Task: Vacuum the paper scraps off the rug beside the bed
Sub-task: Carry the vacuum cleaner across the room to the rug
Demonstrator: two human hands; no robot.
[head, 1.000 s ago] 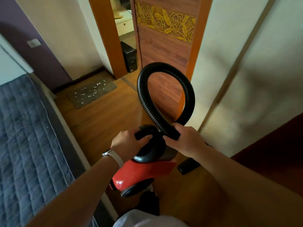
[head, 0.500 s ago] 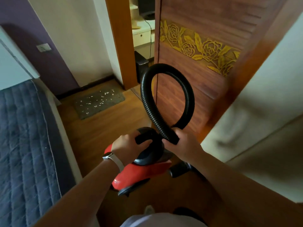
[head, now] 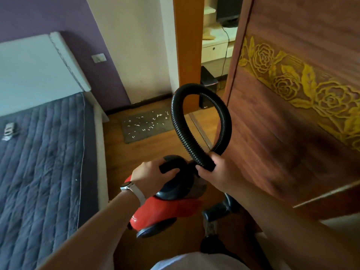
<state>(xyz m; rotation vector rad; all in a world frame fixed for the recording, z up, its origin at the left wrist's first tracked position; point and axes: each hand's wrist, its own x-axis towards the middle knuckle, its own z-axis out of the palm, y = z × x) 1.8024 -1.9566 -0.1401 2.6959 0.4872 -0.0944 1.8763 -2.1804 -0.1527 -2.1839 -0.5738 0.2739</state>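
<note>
Evidently the red vacuum (head: 165, 213) is being carried rather than rolled: the left hand (head: 152, 176) is wrapped shut around its black top handle (head: 169, 167), so the body is kept off the wooden floor (head: 155, 147). The right hand (head: 218, 172) is clamped on the black hose (head: 200, 121), apparently so that the hose is kept from dragging; it is bent into an upright loop above the hands. The vacuum's long axis runs from near left to far right. The rug (head: 144, 124) lies farther off, just beside the bed (head: 44, 162), its long side running left to right, and the white paper scraps (head: 145, 123) are scattered over it, not yet reached.
</note>
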